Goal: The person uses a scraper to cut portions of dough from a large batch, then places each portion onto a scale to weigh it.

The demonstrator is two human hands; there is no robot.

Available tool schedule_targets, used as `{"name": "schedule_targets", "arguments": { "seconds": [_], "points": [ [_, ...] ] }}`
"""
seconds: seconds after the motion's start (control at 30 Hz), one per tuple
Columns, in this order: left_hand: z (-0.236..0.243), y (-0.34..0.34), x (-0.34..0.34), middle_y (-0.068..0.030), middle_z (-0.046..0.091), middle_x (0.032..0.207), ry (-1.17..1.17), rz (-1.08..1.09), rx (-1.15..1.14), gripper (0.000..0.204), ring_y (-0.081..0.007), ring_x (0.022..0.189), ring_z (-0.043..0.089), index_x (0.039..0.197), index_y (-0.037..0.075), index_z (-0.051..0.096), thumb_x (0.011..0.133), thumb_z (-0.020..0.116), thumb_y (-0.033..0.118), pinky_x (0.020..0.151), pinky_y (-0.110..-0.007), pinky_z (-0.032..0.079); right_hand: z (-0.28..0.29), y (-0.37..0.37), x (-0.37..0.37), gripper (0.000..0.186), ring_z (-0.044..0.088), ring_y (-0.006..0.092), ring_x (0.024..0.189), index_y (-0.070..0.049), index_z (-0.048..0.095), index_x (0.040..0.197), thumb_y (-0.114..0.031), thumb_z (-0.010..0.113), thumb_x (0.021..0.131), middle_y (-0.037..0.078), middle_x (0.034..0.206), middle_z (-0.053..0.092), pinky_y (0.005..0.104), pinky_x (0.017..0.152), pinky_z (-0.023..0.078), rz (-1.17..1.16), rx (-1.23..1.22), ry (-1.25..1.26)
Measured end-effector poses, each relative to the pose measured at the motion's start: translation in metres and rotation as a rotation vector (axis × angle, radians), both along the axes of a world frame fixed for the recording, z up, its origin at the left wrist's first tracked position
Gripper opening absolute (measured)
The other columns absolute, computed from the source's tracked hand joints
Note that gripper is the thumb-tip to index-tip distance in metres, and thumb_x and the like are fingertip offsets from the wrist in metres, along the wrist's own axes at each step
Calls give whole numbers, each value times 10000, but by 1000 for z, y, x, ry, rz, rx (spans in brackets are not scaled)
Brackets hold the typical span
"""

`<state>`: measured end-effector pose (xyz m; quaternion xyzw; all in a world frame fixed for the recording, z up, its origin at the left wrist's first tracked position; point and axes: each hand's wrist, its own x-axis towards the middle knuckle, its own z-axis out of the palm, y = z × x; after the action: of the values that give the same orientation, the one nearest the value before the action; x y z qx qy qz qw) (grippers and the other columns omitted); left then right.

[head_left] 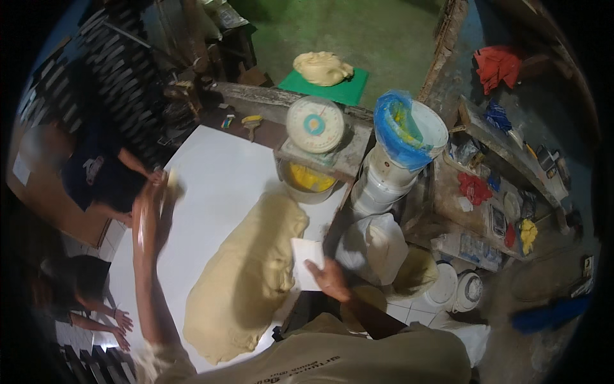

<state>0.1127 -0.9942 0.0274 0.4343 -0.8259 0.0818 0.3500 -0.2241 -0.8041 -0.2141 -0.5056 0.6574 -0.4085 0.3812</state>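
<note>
A large slab of pale yellow dough (236,281) lies on the white tabletop (211,166) in front of me. My right hand (331,280) grips a flat white dough scraper (308,257), held at the dough's right edge. Stretched far out to the left, my left hand (152,195) is blurred by motion beside a co-worker's hand (156,176). A pale yellowish strip (171,180) shows next to these hands; what it is and who holds it I cannot make out. Beyond the table, a lump of dough (323,68) rests on the green pan (355,86) of a dial scale (315,125).
A pot with yellow contents (310,178) stands below the scale, a brush (252,127) to its left. At right are stacked white buckets (384,182) with a blue bag (400,131), a white sack (374,249) and a cluttered shelf (473,192). Another person's hands (120,326) are at lower left.
</note>
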Motion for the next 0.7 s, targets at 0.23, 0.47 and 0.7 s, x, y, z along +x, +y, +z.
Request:
{"name": "schedule_targets", "arguments": {
  "seconds": [0.23,0.47,0.7],
  "points": [
    [138,-233,-292,-148,678,1199,-115,-151,-339,491,-366,1017,674,1434,165,564,945,593,140,867,-470,535,-29,-27,-140,316,707,238,938,41,679,1131,-251,640,1016,170,1002,740,391,840,528,-376,-386,122],
    [36,-332,-380,-94,585,1403,-539,-245,-307,581,-300,1178,604,1490,220,466,938,628,303,906,-550,452,-30,-21,-166,360,697,297,966,47,665,1171,-258,678,980,161,1082,728,425,860,530,-445,-76,-9],
    [49,-258,-341,-108,577,1319,-411,-181,-393,276,-280,1377,447,1177,186,717,980,588,329,1156,-769,196,-27,-25,-173,380,660,261,997,68,625,1236,-203,683,977,148,1108,702,388,898,503,-529,99,-19]
  ]
}}
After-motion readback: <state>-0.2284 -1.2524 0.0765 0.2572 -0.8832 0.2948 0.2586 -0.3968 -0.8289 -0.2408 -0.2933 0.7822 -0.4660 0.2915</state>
